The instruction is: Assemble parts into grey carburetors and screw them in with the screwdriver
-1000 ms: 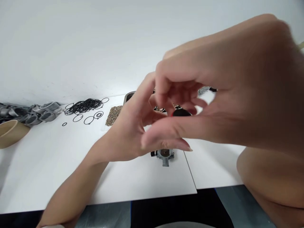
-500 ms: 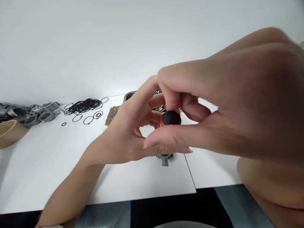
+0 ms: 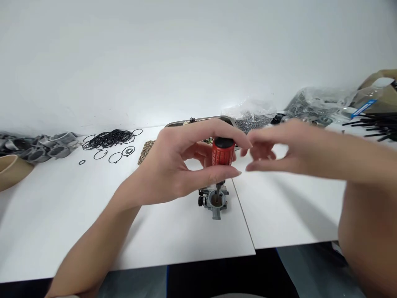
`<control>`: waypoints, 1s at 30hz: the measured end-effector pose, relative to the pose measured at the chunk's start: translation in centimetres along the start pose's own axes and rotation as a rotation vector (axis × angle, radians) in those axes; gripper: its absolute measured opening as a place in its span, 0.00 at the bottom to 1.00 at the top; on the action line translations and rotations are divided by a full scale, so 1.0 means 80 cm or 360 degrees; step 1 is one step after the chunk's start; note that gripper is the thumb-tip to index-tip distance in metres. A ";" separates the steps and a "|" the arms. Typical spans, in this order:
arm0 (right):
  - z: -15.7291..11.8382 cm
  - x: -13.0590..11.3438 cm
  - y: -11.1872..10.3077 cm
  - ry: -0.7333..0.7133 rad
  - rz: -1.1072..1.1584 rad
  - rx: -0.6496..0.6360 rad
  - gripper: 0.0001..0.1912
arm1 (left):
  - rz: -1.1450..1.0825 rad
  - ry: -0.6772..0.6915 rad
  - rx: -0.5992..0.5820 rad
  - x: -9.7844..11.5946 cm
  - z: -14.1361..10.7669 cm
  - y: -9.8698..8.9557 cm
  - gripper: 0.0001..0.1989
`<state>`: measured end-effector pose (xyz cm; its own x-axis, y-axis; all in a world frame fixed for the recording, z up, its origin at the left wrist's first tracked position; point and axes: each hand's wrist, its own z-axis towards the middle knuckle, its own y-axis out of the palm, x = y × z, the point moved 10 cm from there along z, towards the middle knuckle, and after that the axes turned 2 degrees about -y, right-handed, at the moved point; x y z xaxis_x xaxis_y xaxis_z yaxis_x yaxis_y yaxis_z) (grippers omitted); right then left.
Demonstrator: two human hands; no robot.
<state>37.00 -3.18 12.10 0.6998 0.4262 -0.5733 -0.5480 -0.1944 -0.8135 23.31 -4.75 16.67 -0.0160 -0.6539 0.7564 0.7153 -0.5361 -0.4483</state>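
Upright between the thumb and fingers of my left hand is a red screwdriver with a black cap. Its metal shaft points down into the round opening of a grey metal carburetor body, which lies on the white table. Black knobs stick out on the body's left side. Just right of the screwdriver handle, my right hand is raised with thumb and fingers apart, slightly blurred, holding nothing.
Black rubber rings and small brass pieces lie left of a metal tray. Grey metal castings and a tan container sit far left. Plastic bags and black rods lie at the right.
My right hand has let go of the screwdriver's top and moved away to the right and back. The red handle and the carburetor body now show more fully.
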 end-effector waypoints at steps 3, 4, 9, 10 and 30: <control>-0.007 0.004 0.088 -0.0135 0.0157 -0.0091 0.17 | -0.0041 0.0078 -0.0029 0.005 0.001 0.001 0.11; -0.009 0.000 0.114 -0.0187 0.0200 -0.0067 0.19 | -0.0059 0.0114 -0.0025 0.008 0.001 0.001 0.11; -0.011 -0.010 0.176 -0.0176 0.0226 0.0270 0.15 | -0.0029 0.0109 0.0073 0.003 0.002 -0.005 0.13; -0.010 -0.009 0.178 -0.0161 0.0259 0.0312 0.15 | -0.0033 0.0101 0.0086 -0.001 0.002 -0.004 0.15; -0.009 -0.001 0.183 -0.0182 0.0333 0.0356 0.15 | -0.0280 0.0064 -0.0204 -0.006 -0.003 0.000 0.13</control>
<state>29.28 -6.72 0.16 0.5120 0.4967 -0.7008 -0.7707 -0.0947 -0.6301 23.13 -4.58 16.15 -0.1623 -0.5634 0.8101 0.6042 -0.7058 -0.3698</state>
